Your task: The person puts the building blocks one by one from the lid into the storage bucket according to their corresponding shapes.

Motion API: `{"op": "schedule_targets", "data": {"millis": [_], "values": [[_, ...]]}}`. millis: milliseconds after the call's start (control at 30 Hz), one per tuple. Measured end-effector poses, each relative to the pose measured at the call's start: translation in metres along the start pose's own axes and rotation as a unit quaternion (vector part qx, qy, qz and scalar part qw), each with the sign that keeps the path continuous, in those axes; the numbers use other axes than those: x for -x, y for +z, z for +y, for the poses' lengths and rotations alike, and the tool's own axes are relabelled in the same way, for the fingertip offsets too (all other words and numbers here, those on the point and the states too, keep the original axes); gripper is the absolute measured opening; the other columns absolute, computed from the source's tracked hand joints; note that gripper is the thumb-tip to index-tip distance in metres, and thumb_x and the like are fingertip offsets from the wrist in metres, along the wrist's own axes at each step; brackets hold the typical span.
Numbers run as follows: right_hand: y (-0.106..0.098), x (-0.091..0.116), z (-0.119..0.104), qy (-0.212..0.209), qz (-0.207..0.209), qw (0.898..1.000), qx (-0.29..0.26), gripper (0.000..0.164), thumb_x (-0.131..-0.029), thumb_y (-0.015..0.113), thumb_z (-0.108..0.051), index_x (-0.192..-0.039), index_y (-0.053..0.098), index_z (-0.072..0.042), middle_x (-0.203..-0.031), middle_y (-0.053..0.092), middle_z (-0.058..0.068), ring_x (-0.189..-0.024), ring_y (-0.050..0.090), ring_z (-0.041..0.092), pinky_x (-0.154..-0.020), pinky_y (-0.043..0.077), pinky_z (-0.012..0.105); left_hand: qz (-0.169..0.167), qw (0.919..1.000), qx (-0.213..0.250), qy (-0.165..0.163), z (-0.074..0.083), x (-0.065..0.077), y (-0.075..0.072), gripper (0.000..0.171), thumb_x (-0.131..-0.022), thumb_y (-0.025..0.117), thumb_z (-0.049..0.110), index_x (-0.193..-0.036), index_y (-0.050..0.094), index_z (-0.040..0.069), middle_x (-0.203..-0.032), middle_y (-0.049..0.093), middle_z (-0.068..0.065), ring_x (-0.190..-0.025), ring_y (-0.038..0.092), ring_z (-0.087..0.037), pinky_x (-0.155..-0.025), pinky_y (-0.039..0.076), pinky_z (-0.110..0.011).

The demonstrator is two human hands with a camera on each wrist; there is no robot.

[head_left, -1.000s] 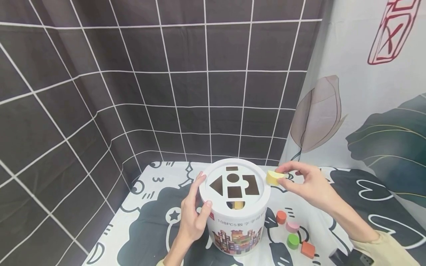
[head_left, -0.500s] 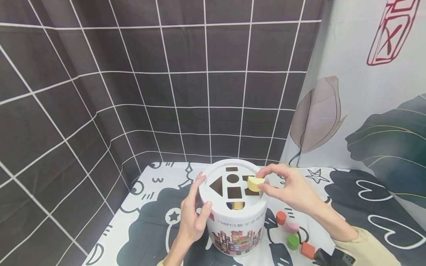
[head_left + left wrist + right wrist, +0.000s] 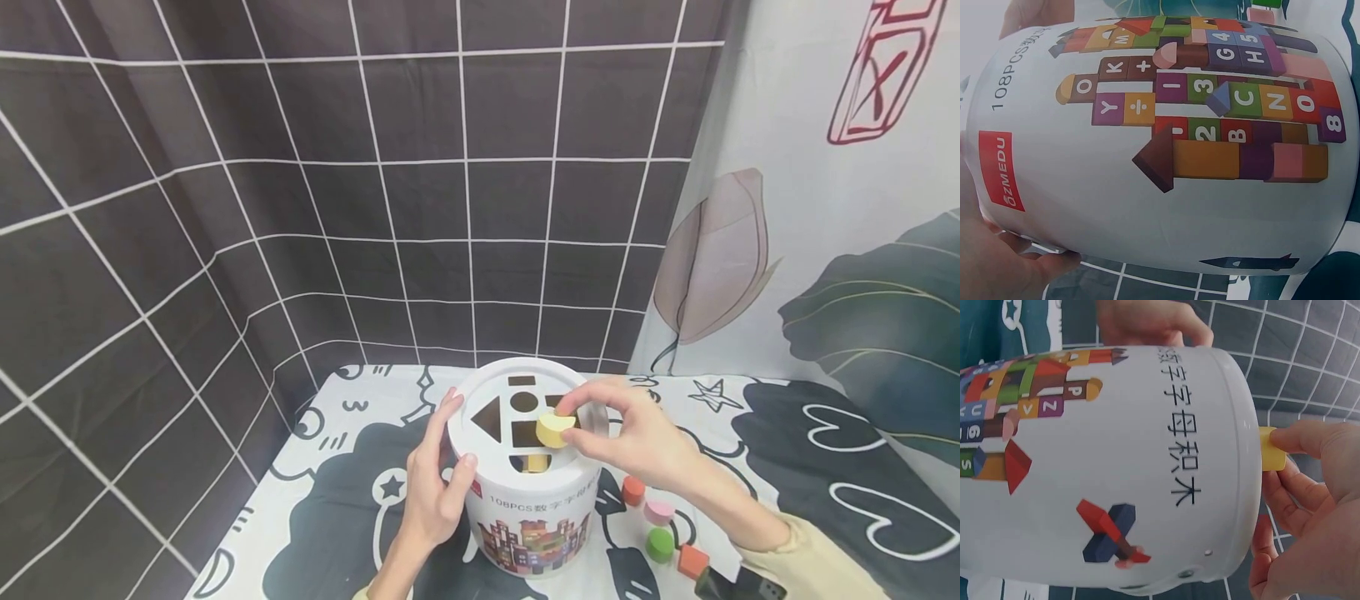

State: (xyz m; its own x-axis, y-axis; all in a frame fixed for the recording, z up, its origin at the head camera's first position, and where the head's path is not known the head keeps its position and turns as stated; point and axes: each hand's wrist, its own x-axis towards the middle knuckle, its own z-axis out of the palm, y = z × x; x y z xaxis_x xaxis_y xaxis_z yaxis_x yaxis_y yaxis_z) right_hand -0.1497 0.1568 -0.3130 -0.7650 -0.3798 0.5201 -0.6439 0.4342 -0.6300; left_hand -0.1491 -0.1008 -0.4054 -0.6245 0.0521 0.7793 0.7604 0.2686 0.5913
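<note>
Head view: A person's right hand [image 3: 630,429] pinches a yellow curved wooden-looking block [image 3: 553,431] between thumb and fingers, over the four o'clock side of a white lid with shaped openings [image 3: 491,462]; the side grip leaves its underside free. The left hand [image 3: 437,487] spreads wide against the white cylindrical tub [image 3: 486,492] at nine o'clock, apparently steadying it. Four loose red, pink, green and orange blocks [image 3: 661,545] lie toward four o'clock on the patterned surface [image 3: 330,517].

Left-wrist view: A red label [image 3: 1002,170] reads "ZMEDU", its first letter uncertain, below "108PCS"; printed blocks carry K, Y, C and N.

Right-wrist view: Characters read "字母积木", letter blocks; whether the yellow block touches the lid is unclear.
</note>
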Motion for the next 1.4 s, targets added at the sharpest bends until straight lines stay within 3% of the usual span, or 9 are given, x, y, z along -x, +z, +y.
{"op": "schedule_targets", "data": {"millis": [167,333,600,967,1167,1400], "values": [[0.005,-0.001,-0.006,-0.012,-0.009,1.000,-0.009,0.025,-0.078,0.083,-0.012,-0.098,0.074,-0.023,-0.102,0.066,-0.011,-0.095,0.053,0.020,-0.078,0.044,0.036,0.001,1.0000,-0.002,0.000,0.000,0.000,0.000,0.062,-0.080,0.053,0.009,-0.140,0.049,-0.005,-0.151,0.044,-0.019,-0.133,0.048,-0.034,-0.102,0.047,-0.038],[0.009,-0.001,-0.007,-0.003,-0.020,0.999,-0.025,0.026,-0.078,0.084,-0.011,-0.099,0.075,-0.022,-0.100,0.065,-0.012,-0.095,0.051,0.020,-0.084,0.042,0.039,0.001,1.0000,-0.003,0.001,0.000,0.000,0.000,0.062,-0.080,0.053,0.008,-0.140,0.049,-0.005,-0.151,0.044,-0.019,-0.132,0.049,-0.034,-0.101,0.048,-0.038],[0.015,-0.001,-0.006,-0.049,-0.013,0.999,-0.019,0.030,-0.075,0.084,-0.006,-0.099,0.075,-0.020,-0.097,0.066,-0.012,-0.092,0.051,0.015,-0.083,0.044,0.033,0.000,1.0000,-0.003,0.001,0.000,-0.001,0.001,0.062,-0.080,0.053,0.009,-0.140,0.049,-0.005,-0.151,0.044,-0.020,-0.132,0.049,-0.035,-0.100,0.049,-0.039],[0.019,-0.002,-0.007,-0.043,-0.017,0.999,-0.020,0.027,-0.074,0.086,-0.007,-0.097,0.076,-0.020,-0.094,0.066,-0.013,-0.092,0.050,0.016,-0.080,0.044,0.034,-0.002,1.0000,-0.003,0.004,-0.001,-0.001,0.001,0.061,-0.081,0.053,0.010,-0.140,0.048,-0.005,-0.151,0.044,-0.019,-0.132,0.049,-0.035,-0.098,0.050,-0.047],[0.020,-0.001,-0.007,-0.041,-0.024,0.999,-0.010,0.027,-0.074,0.086,-0.008,-0.096,0.076,-0.021,-0.094,0.066,-0.015,-0.091,0.049,0.014,-0.079,0.043,0.033,-0.004,1.0000,0.001,0.003,-0.001,0.000,0.001,0.061,-0.081,0.053,0.009,-0.140,0.048,-0.005,-0.151,0.043,-0.020,-0.132,0.049,-0.035,-0.099,0.049,-0.045],[0.020,0.000,-0.005,-0.067,-0.025,0.997,0.001,0.029,-0.074,0.086,-0.007,-0.097,0.076,-0.021,-0.094,0.068,-0.015,-0.091,0.051,0.014,-0.079,0.044,0.030,-0.004,1.0000,0.002,-0.001,0.000,0.000,0.001,0.061,-0.081,0.053,0.009,-0.140,0.048,-0.005,-0.152,0.043,-0.019,-0.132,0.049,-0.034,-0.100,0.049,-0.042]]}}
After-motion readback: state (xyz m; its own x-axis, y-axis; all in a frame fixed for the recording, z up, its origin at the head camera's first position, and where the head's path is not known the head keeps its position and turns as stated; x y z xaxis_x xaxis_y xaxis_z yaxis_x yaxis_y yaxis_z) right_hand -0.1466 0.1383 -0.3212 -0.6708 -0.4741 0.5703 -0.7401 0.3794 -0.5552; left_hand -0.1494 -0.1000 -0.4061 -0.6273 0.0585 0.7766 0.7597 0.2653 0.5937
